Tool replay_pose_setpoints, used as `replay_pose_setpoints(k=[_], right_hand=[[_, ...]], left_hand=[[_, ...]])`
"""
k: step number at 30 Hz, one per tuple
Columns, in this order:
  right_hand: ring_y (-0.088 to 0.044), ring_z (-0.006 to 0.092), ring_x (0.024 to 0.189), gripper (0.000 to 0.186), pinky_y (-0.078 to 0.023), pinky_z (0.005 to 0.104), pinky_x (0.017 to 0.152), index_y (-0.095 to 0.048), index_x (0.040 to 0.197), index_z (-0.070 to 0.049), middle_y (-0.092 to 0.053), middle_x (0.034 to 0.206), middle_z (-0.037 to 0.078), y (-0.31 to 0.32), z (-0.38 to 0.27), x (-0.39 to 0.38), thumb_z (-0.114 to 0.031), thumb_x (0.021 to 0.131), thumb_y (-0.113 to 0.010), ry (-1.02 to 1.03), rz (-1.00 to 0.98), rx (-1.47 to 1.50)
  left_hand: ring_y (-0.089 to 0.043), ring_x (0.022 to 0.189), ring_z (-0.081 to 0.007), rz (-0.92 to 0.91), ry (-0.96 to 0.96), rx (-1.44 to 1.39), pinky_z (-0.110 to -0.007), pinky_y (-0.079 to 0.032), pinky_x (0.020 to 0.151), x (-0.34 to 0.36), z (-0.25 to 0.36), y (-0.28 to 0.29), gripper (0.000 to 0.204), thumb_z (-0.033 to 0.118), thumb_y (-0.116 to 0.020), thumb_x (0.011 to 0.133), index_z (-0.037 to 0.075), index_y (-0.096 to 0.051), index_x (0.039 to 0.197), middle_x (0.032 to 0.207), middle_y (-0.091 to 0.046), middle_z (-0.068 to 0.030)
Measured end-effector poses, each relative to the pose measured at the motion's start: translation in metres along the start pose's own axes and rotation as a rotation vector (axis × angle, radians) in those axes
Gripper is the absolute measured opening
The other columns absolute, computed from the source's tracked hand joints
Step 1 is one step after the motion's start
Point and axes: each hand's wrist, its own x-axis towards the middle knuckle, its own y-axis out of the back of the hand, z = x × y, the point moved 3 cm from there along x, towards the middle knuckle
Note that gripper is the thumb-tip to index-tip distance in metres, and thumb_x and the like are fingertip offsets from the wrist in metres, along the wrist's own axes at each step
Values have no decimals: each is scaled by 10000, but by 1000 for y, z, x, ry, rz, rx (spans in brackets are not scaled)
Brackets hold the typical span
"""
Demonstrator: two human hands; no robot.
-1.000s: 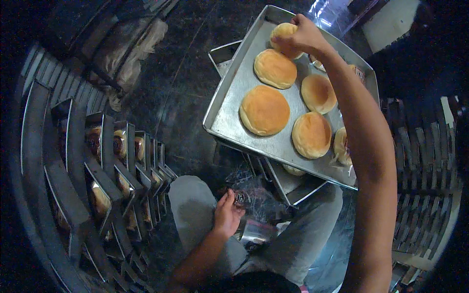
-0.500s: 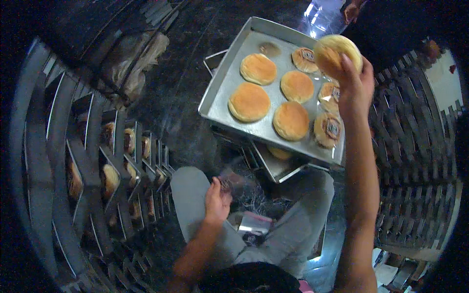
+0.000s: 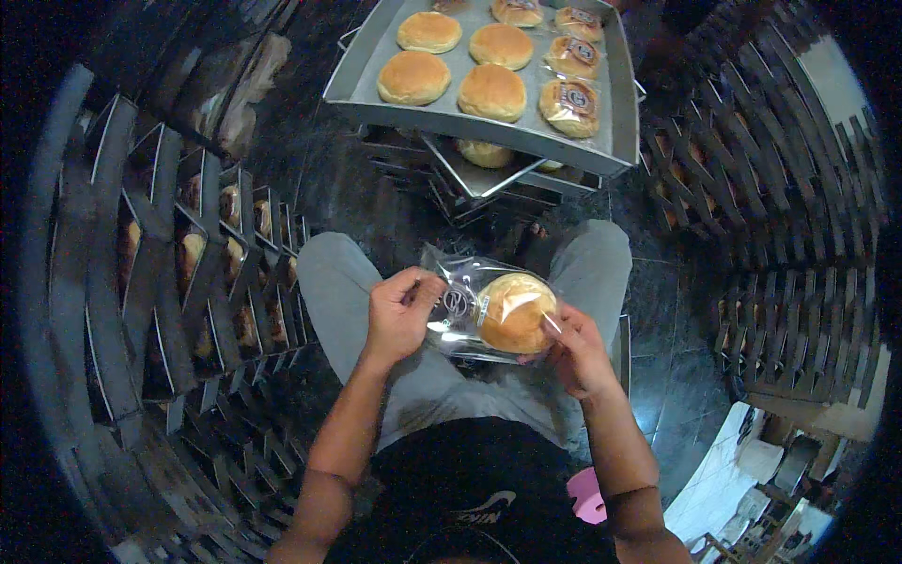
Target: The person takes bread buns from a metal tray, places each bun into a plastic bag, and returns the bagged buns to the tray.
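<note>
Over my lap a round golden bun (image 3: 516, 321) lies in a clear plastic bag (image 3: 453, 331) with dark print on it. My left hand (image 3: 402, 308) pinches the bag's left part between thumb and curled fingers. At the other side, my right hand (image 3: 575, 350) grips the bun's right edge, thumb on top and fingers partly hidden beneath. Beyond my knees, a metal tray (image 3: 451, 125) carries several bare buns (image 3: 492, 92) on its left and middle. Several bagged buns (image 3: 569, 107) line its right side.
Below the tray, more trays (image 3: 481, 180) are stacked at an angle, with buns showing inside. Tall racks of dark trays stand on my left (image 3: 193, 254) and right (image 3: 789, 310). Something pink (image 3: 587, 496) lies beside my right hip.
My right hand has brought the bun from over the tray down to my lap, and it is now in the bag. The tray appears higher in view as my head has tilted.
</note>
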Motion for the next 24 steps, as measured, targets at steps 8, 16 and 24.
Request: replay_pose_setpoints(k=[8, 16, 24], right_hand=[[-454, 414, 1407, 560, -227, 584, 1188, -595, 1335, -48, -548, 1450, 207, -61, -1, -39, -78, 790, -723, 1154, 64, -1188], [-403, 410, 1438, 592, -169, 608, 1207, -532, 1402, 12, -476, 1494, 251, -78, 8, 2, -78, 832, -662, 1126, 107, -1209], [-428, 393, 1412, 268, -231, 574, 1185, -665, 982, -45, -525, 1445, 198, -65, 25, 5, -188, 793, -789, 1155, 9, -1135]], left_hand=[[-188, 1532, -373, -189, -16, -1172, -487, -215, 1230, -18, 85, -83, 1143, 509, -760, 815, 124, -50, 1624, 1645, -214, -179], [-312, 1479, -357, -262, -143, -854, -498, -250, 1217, -18, 74, -88, 955, 255, -688, 855, 33, -130, 1598, 1585, -309, -213], [-468, 1354, -423, -106, 436, -1433, -515, -432, 1108, -5, 37, -80, 849, 565, -471, 916, -69, -328, 1463, 1466, -423, -331]])
